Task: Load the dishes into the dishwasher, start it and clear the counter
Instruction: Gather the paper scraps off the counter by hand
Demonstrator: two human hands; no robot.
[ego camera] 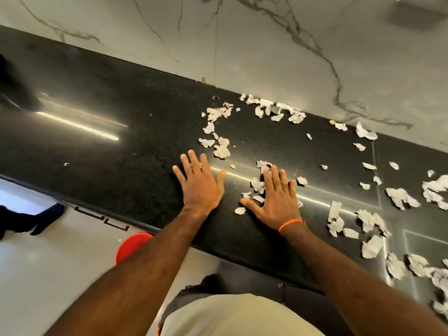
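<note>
Both hands flat, fingers spread, gripping nothing, left hand (pixel 199 184) on bare counter (pixel 101 132), right hand (pixel 275 198) among scraps (pixel 221 147): best swept together toward the bucket (pixel 132 246).

Red bucket (pixel 132 246), marble wall (pixel 266 44)
</note>
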